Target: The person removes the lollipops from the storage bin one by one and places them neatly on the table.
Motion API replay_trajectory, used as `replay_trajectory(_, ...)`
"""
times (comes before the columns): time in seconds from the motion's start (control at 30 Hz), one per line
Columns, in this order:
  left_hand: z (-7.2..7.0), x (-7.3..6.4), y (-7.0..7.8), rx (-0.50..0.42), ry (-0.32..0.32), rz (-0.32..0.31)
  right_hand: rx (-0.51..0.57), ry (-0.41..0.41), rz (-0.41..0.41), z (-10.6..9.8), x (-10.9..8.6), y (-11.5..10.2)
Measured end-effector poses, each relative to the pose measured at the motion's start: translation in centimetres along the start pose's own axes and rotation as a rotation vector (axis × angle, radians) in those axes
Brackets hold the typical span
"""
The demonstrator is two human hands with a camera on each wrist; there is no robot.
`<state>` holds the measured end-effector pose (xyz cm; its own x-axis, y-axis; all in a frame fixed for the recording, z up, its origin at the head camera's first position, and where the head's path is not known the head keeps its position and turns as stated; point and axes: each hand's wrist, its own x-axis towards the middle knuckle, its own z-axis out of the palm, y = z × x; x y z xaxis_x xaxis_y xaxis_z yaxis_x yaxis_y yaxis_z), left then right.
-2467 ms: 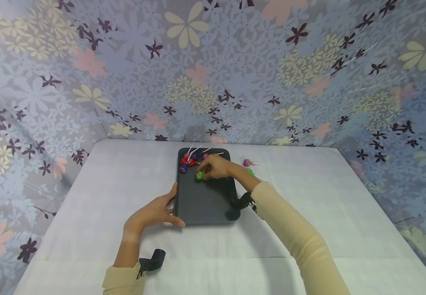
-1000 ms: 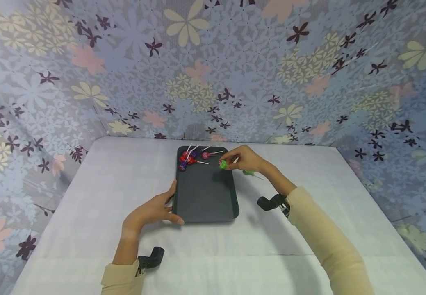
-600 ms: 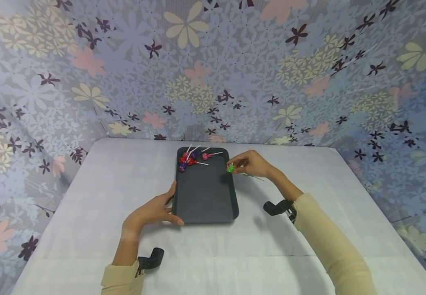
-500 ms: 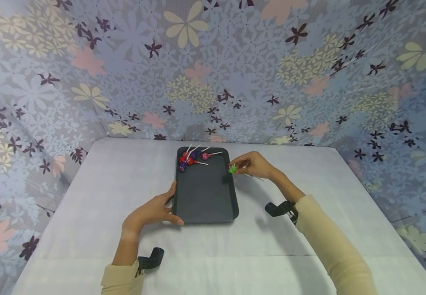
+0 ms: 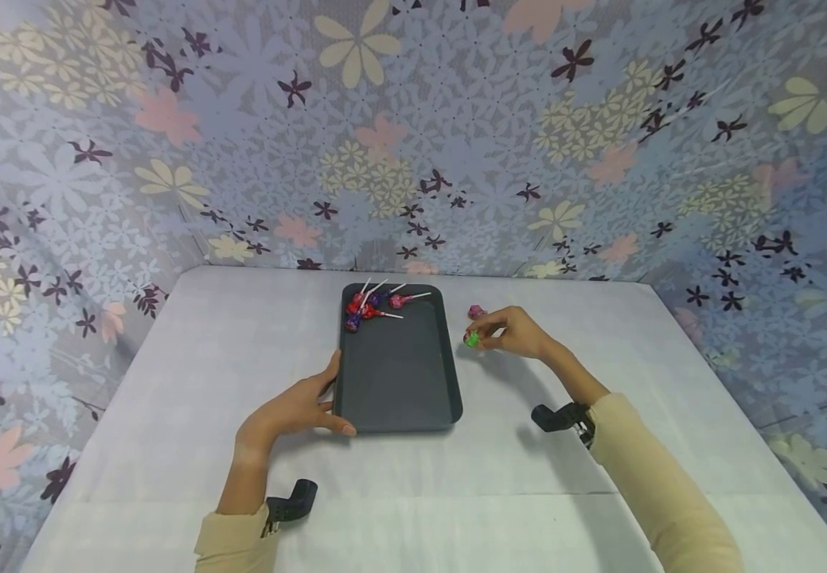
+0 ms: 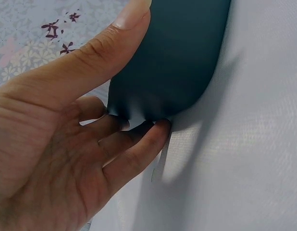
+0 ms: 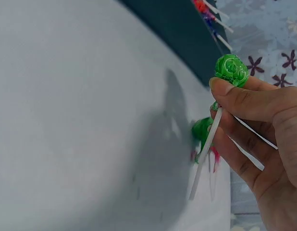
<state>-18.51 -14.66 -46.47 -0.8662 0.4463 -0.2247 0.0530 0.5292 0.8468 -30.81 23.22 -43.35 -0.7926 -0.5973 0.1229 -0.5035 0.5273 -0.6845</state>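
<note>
The right hand (image 5: 516, 333) pinches a round, green-wrapped lollipop (image 5: 471, 339) over the white cloth surface (image 5: 169, 414), just past the right edge of the flat dark grey tray (image 5: 397, 390), its white stick (image 7: 205, 154) pointing away from the tray, while the spread left hand (image 5: 294, 410), farther off, touches the tray's near left corner.

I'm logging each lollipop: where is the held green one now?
In the head view, the green lollipop is pinched in the right hand, just right of the tray.
</note>
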Motion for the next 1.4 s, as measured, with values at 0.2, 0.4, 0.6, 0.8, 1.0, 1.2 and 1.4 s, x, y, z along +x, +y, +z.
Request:
replay_trajectory(0.2, 0.0, -0.1, 0.1, 0.016, 0.002, -0.007, -0.029, -0.019, 0.035, 0.2, -0.7, 2.4)
replay_trajectory(0.4, 0.1, -0.1, 0.1, 0.001, -0.007, -0.006, -0.028, -0.042, 0.046, -0.1, -1.1, 3.6)
replay_trajectory(0.6, 0.0, 0.0, 0.1, -0.012, -0.011, -0.007, -0.04, -0.059, 0.065, -0.1, -1.2, 3.8)
replay_trajectory(0.8, -0.1, 0.1, 0.1, -0.001, -0.007, -0.011, -0.062, -0.079, 0.083, 0.2, -1.1, 3.6)
replay_trajectory(1.0, -0.3, 0.0, 0.2, 0.013, -0.001, -0.012, -0.061, -0.087, 0.09, 0.4, -0.8, 3.6)
replay_trajectory(1.2, -0.2, 0.1, 0.2, 0.012, -0.002, -0.014, -0.082, -0.098, 0.088, 0.3, -0.7, 3.7)
replay_trajectory(1.4, -0.2, 0.2, 0.4, 0.01, 0.0, -0.012, -0.097, -0.094, 0.092, 0.2, -0.7, 3.8)
